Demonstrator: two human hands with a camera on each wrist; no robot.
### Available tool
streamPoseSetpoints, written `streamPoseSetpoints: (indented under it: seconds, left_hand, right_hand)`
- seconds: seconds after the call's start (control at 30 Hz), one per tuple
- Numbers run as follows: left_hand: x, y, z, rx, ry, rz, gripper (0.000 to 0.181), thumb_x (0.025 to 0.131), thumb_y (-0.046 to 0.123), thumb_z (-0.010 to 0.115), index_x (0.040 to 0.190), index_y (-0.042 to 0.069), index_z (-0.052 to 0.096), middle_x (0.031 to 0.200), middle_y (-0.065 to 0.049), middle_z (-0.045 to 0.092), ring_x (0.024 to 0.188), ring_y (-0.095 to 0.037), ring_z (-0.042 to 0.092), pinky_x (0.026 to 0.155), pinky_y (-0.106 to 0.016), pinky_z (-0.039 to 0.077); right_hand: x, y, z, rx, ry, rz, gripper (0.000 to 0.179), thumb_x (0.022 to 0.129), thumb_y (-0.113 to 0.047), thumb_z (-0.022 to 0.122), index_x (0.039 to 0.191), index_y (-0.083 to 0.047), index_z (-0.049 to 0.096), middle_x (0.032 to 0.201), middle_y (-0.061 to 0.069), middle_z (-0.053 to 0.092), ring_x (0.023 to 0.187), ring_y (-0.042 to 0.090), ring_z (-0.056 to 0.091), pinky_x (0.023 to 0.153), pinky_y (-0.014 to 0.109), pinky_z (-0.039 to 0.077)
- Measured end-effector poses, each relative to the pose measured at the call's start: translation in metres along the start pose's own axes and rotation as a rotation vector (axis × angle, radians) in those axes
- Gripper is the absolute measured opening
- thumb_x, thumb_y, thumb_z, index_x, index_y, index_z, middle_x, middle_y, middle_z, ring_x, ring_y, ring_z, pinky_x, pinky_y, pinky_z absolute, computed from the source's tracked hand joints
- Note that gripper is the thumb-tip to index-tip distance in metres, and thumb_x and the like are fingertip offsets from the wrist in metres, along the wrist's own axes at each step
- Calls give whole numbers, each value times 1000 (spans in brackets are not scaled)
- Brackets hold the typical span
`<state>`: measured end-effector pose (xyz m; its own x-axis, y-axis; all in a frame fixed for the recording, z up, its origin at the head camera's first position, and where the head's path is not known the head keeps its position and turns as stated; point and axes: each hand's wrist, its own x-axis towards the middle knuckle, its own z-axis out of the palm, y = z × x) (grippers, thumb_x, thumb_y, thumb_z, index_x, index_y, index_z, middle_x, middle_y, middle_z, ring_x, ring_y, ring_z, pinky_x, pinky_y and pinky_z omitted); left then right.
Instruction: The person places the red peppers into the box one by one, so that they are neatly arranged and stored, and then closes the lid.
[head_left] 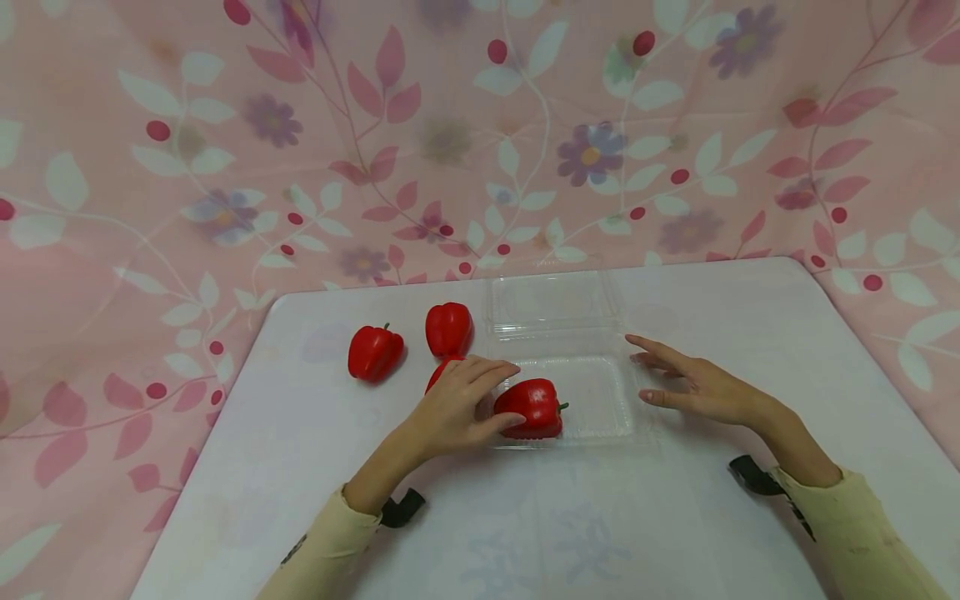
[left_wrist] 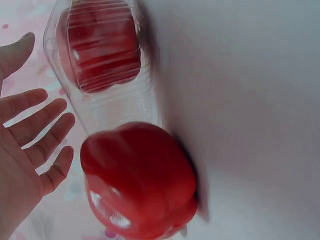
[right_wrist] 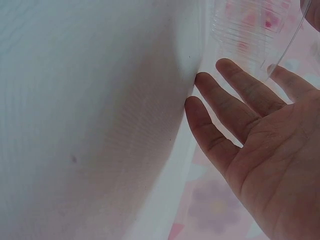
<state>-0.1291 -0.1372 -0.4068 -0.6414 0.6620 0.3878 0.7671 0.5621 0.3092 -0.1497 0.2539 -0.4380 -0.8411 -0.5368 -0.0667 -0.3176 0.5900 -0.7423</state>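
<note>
A red bell pepper (head_left: pixel 534 408) lies on its side in the left part of a clear plastic clamshell box (head_left: pixel 600 396), its green stem toward the right. Over the box's left rim my left hand (head_left: pixel 457 408) has its thumb and fingers spread around the pepper; in the left wrist view the hand (left_wrist: pixel 30 135) appears apart from the boxed pepper (left_wrist: pixel 100 47). Just right of the box, my right hand (head_left: pixel 701 392) has its fingers extended and holds nothing. The right wrist view shows those loosely straight fingers (right_wrist: pixel 225 117) near the box wall (right_wrist: pixel 245 35).
Two more red bell peppers (head_left: pixel 375 353) stand on the white table (head_left: pixel 570 517) left of the box. Another pepper (head_left: pixel 442 373) is mostly hidden behind my left hand. The box's open lid (head_left: pixel 551 300) lies toward the back, near the floral curtain (head_left: pixel 450 167).
</note>
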Motion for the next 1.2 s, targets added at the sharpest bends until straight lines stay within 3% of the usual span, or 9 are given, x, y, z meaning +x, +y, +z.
streamPoseSetpoints:
  seconds: [0.3, 0.67, 0.9, 1.2]
  left_hand:
    - [-7, -11, -10, -69, 53, -40, 60, 80, 35, 81, 132, 12, 61, 130, -1, 61, 114, -14, 54, 93, -36, 48]
    - [-19, -20, -19, -39, 112, -117, 64, 74, 28, 87, 130, 12, 62, 129, -2, 61, 118, -17, 52, 95, -42, 49]
    - [-26, -28, -20, -29, 120, -137, 58, 78, 34, 84, 128, 14, 62, 132, -3, 58, 121, -18, 49, 94, -44, 50]
    - [-35, -33, -20, 23, 138, -180, 60, 75, 32, 86, 126, 10, 63, 132, -5, 57, 120, -22, 50, 92, -47, 48]
  right_hand:
    - [0, -1, 0, -4, 1, 4, 82, 92, -34, 70, 158, -31, 20, 146, 17, 46, 129, 40, 49, 97, 70, 37]
    - [0, -1, 0, 2, 3, 4, 82, 92, -34, 70, 158, -31, 21, 146, 16, 46, 128, 39, 49, 97, 70, 37]
    - [0, -1, 0, 4, 4, 7, 82, 92, -34, 70, 158, -29, 21, 146, 16, 46, 129, 39, 48, 97, 70, 37]
    - [0, 0, 0, 7, 4, 1, 82, 92, -34, 70, 158, -30, 21, 146, 16, 46, 129, 39, 48, 98, 69, 37]
